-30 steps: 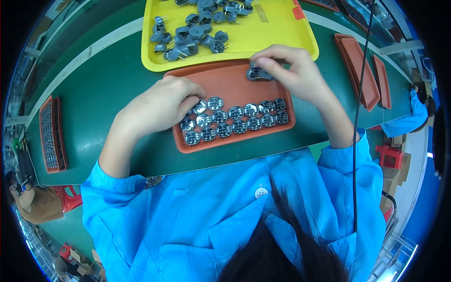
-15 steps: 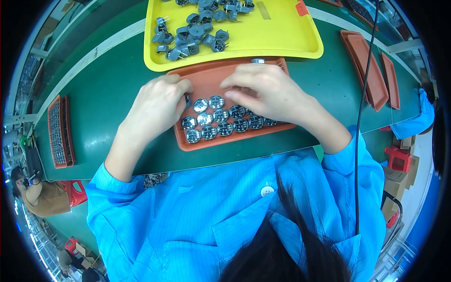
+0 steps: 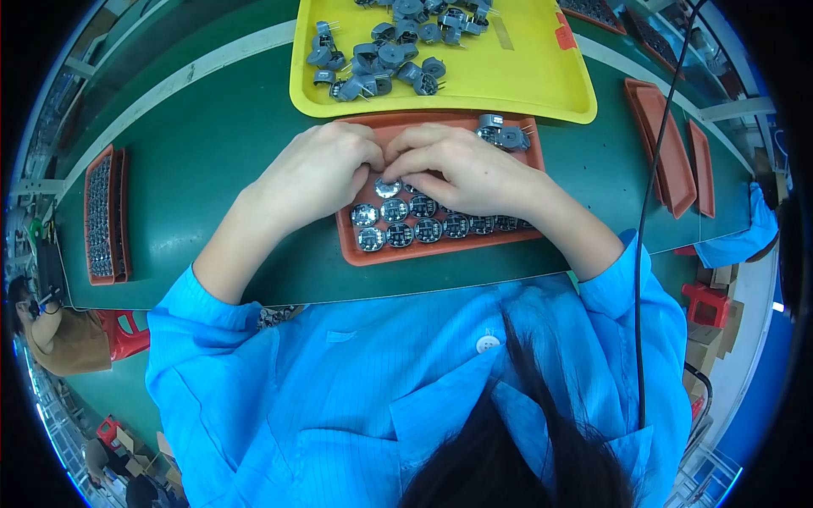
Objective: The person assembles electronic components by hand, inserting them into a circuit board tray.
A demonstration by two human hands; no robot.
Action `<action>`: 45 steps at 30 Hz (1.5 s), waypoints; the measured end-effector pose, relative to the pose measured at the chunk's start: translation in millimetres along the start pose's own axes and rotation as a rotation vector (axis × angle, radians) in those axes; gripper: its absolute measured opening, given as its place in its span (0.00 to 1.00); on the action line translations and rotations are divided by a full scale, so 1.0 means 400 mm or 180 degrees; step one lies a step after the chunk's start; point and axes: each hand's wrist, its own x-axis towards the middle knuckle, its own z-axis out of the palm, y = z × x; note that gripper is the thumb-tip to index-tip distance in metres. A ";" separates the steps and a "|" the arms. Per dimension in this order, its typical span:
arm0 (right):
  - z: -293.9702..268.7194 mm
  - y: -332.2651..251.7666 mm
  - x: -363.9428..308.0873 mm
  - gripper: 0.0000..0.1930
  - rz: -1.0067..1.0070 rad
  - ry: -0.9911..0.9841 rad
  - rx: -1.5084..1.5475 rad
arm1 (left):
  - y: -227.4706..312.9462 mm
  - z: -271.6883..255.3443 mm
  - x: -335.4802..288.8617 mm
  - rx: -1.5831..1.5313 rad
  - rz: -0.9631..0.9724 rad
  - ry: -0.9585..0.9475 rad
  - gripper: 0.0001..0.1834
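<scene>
The fingers (image 3: 369,152) of the left hand (image 3: 318,173) and right hand (image 3: 470,173) were bent, tips close together at upper middle; I couldn't tell how wide they opened or what they held. Shiny round parts (image 3: 395,210) sat just below, in an orange tray (image 3: 366,260).

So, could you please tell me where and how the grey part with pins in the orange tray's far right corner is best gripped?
Probably by its round body, pinched across the near and far edges from above: the thin pins stick out to the right, and other parts crowd its left, so the near side looks freer.
</scene>
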 end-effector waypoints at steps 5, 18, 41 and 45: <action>0.001 0.001 -0.008 0.10 0.0034 -0.0229 -0.0120 | 0.016 -0.032 0.044 0.0275 -0.0436 -0.0413 0.07; -0.026 0.009 -0.038 0.12 0.0318 -0.0094 0.0214 | 0.069 -0.050 0.013 0.1372 -0.0460 -0.0661 0.06; -0.099 0.107 -0.206 0.14 0.0330 0.0605 -0.0542 | 0.134 0.100 0.225 -0.0609 -0.0368 0.0741 0.08; -0.103 0.097 -0.195 0.14 0.0492 0.0347 -0.0651 | 0.119 0.134 0.213 -0.0204 0.0042 0.1181 0.08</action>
